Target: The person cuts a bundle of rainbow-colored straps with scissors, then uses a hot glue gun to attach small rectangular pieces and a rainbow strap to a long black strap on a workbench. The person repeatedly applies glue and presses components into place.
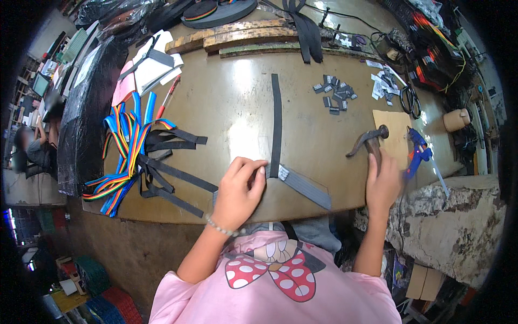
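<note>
On the table in front of me a black strap (277,121) lies lengthwise, its near end meeting a grey strap (307,190) that slants off to the right. A small white label (283,173) lies at that joint. My left hand (241,186) is closed at the joint, thumb and forefinger beside the strap ends; it covers part of the grey strap, a bit of which shows by the wrist. At the right, my right hand (384,183) is wrapped round the handle of a claw hammer (372,140), its metal head lying by a piece of tan cardboard.
Striped and black straps (129,156) lie bundled at the left, near a red pen (168,97). Small dark labels (335,94) are scattered far right. Black scissors (410,101) and a blue glue gun (417,154) lie at the right edge. Wooden bars (237,36) cross the back.
</note>
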`<move>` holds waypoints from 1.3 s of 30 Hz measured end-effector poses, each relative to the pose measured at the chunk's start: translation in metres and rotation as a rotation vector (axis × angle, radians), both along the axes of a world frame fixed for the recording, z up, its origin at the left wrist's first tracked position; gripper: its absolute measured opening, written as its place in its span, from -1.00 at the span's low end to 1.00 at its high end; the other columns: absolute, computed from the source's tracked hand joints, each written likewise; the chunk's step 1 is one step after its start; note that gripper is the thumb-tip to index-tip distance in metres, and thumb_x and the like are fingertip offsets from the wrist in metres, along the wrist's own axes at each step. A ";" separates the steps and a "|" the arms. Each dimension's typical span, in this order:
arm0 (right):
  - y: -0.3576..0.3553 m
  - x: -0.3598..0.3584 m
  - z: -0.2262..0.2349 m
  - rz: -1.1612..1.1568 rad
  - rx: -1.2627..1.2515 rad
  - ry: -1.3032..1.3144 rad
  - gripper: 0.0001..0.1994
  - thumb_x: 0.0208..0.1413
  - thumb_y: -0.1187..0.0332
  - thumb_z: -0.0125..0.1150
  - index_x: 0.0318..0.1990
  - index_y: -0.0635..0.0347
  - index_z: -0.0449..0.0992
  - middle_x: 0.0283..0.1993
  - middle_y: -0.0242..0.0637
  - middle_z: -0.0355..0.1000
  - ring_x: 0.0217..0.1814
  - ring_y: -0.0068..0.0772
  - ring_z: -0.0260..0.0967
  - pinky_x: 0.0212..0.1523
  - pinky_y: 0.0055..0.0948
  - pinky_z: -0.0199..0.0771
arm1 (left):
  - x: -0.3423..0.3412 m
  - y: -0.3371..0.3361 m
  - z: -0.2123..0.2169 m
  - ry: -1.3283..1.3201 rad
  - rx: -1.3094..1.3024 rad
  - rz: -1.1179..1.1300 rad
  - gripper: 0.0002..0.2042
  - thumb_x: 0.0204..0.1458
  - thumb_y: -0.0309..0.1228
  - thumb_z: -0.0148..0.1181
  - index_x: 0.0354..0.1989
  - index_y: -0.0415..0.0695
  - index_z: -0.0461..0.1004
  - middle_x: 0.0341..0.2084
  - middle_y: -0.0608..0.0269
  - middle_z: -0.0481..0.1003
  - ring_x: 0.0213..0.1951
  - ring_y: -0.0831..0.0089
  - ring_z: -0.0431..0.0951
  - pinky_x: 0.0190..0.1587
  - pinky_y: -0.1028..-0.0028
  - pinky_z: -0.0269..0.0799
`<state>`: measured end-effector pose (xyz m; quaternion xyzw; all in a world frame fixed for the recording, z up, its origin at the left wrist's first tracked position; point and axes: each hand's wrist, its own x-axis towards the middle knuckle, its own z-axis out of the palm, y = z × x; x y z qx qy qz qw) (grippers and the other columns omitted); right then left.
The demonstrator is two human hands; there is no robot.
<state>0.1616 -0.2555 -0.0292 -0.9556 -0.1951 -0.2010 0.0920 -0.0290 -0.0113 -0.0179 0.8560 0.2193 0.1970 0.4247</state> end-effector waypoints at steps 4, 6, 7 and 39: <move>0.003 0.000 -0.010 0.069 -0.012 -0.075 -0.69 0.25 0.17 0.14 0.02 0.16 0.48 -0.19 -0.16 0.42 -0.15 -0.05 0.44 -0.21 -0.16 0.45 | -0.009 0.003 0.010 0.108 0.068 -0.057 -0.76 0.04 -0.48 0.30 -0.10 -0.23 0.55 -0.26 0.10 0.42 -0.32 0.32 0.48 -0.27 0.42 0.44; 0.007 0.001 -0.010 0.058 -0.019 -0.070 -0.69 0.26 0.19 0.13 0.02 0.18 0.47 -0.18 -0.15 0.42 -0.14 -0.06 0.43 -0.20 -0.16 0.45 | -0.007 0.005 0.013 0.104 0.172 -0.115 -0.76 0.04 -0.47 0.29 -0.12 -0.23 0.50 -0.25 0.07 0.42 -0.19 0.19 0.47 -0.13 0.33 0.42; 0.009 0.002 -0.009 0.071 -0.014 -0.087 -0.69 0.27 0.19 0.12 0.03 0.19 0.47 -0.17 -0.15 0.42 -0.13 -0.06 0.43 -0.20 -0.16 0.45 | -0.004 0.008 0.015 0.083 0.270 -0.124 -0.77 0.04 -0.46 0.28 -0.14 -0.23 0.48 -0.25 0.07 0.42 -0.16 0.17 0.46 -0.09 0.30 0.41; 0.014 0.001 -0.008 0.086 -0.044 -0.127 -0.71 0.27 0.20 0.12 0.02 0.17 0.47 -0.24 -0.16 0.39 -0.19 -0.07 0.43 -0.26 -0.16 0.45 | -0.173 0.175 0.068 0.281 0.426 0.322 -0.68 -0.04 -0.47 0.33 -0.06 -0.23 0.54 -0.11 0.10 0.51 -0.05 0.17 0.50 0.06 0.32 0.39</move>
